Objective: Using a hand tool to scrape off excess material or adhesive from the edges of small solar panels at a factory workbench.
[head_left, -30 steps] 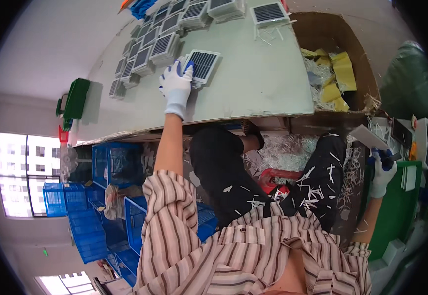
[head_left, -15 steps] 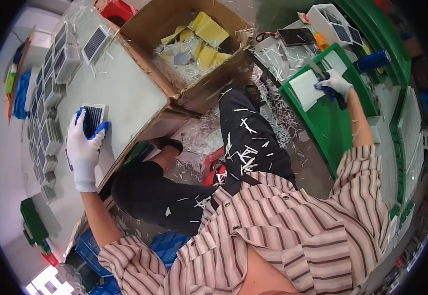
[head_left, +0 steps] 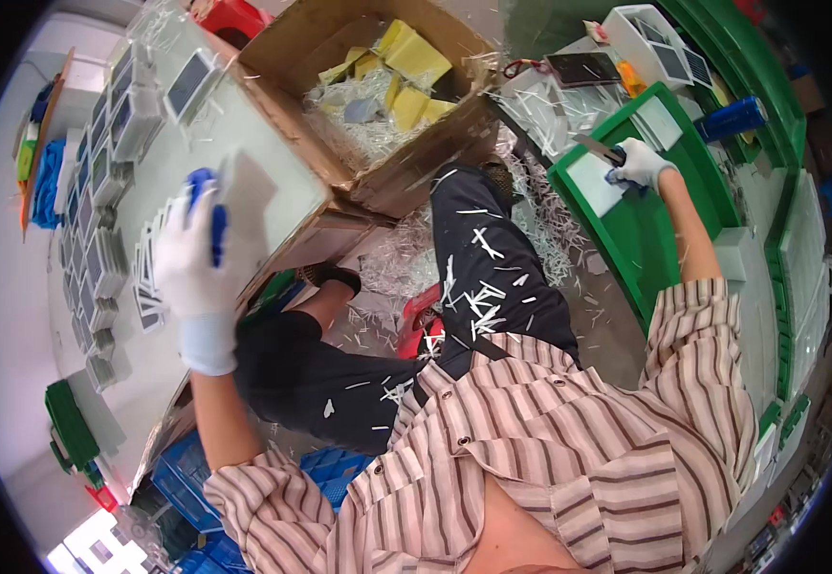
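My left hand [head_left: 196,263], in a white glove with blue fingertips, holds a small flat grey panel [head_left: 249,196] by its edge, lifted above the light grey table [head_left: 282,124]. Rows of small dark solar panels [head_left: 100,163] lie on the table just left of that hand. My right hand [head_left: 641,163], also gloved, grips a knife [head_left: 596,146] with a blue handle. Its blade rests over a white rectangular piece [head_left: 593,182] lying on a green tray [head_left: 645,239] at the right.
An open cardboard box [head_left: 378,96] of yellow pieces and clear shreds stands between the table and the tray. White shavings cover my dark trousers [head_left: 492,277] and the floor. Blue crates [head_left: 186,478] sit under the table, and more green trays [head_left: 789,287] stand at the far right.
My left hand has lifted the panel off the table and turned its plain grey side up. My right hand stays at the green tray with the knife. The view has swung.
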The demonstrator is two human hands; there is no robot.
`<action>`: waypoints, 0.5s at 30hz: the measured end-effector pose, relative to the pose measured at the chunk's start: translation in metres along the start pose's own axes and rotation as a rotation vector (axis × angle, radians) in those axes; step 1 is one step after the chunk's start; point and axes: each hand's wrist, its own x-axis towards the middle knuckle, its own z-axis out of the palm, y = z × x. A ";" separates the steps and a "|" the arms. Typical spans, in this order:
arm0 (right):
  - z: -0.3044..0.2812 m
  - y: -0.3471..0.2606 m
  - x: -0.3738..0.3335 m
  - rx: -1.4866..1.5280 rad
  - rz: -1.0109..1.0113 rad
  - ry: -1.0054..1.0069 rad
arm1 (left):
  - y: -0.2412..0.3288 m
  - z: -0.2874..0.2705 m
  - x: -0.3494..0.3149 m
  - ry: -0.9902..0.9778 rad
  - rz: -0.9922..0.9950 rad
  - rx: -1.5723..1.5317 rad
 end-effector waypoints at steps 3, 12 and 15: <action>0.020 -0.016 -0.002 -0.208 -0.281 0.526 | 0.022 0.003 -0.017 -0.073 0.000 -0.199; 0.103 -0.273 -0.044 1.134 -0.505 0.044 | 0.076 0.052 0.017 0.078 -0.284 -0.271; 0.120 -0.326 -0.015 1.324 -0.790 0.060 | 0.083 0.055 0.021 0.079 -0.327 -0.263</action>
